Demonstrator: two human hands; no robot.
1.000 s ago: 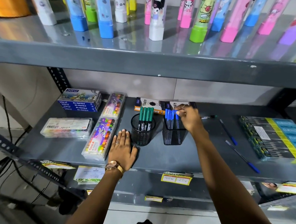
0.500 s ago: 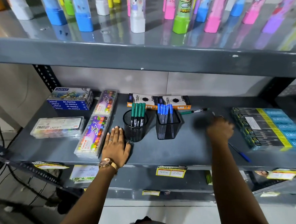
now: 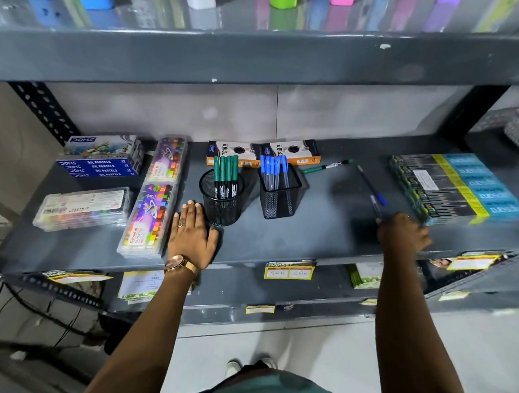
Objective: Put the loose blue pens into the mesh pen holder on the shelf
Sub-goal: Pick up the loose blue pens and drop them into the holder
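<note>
Shelf (image 3: 325, 230) holds a square mesh pen holder (image 3: 279, 197) filled with blue pens (image 3: 273, 171). Right of the holder lie two loose blue pens (image 3: 371, 187), the nearer one under the right hand (image 3: 402, 234), whose grip cannot be told through blur. Left of the holder, the left hand (image 3: 194, 235) rests flat, fingers spread. Behind the holder, boxes (image 3: 263, 154) read "TRIO"; far left, "DOMS OIL PASTELS" (image 3: 99, 161).

Bare forearms; gold wristwatch (image 3: 179, 265) and finger ring (image 3: 181, 224) on left hand (image 3: 193, 238)
</note>
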